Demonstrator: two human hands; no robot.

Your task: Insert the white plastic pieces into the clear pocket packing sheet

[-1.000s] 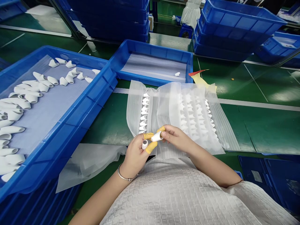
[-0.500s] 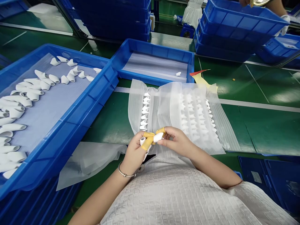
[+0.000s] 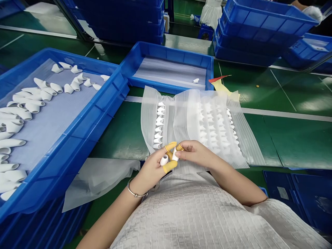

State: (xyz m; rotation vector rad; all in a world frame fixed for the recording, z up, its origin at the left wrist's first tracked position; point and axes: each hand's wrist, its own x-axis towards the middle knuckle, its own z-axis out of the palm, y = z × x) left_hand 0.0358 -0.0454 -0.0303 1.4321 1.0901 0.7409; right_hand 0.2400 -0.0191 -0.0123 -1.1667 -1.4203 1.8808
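My left hand, with yellow finger cots, curls around a small white hollow piece whose round opening faces up. My right hand pinches a second white piece, held upright between thumb and cot-covered finger. Its lower end sits between the yellow-tipped thumb and finger of my left hand, which are apart; whether they touch it I cannot tell. Just beyond my hands lies a translucent foam sheet. A column of white pieces lies uncovered along its left part, and more rows show through the folded layers at right.
A large blue tray at left holds many loose white pieces. Behind the sheet, a smaller blue tray has one white piece. Blue crates are stacked back right, beside a person's gloved hand. Yellow paper touches the sheet.
My left thumb and finger have spread apart. The piece in my right hand has turned from lying sideways to upright. The other person's hand at back right has shifted.
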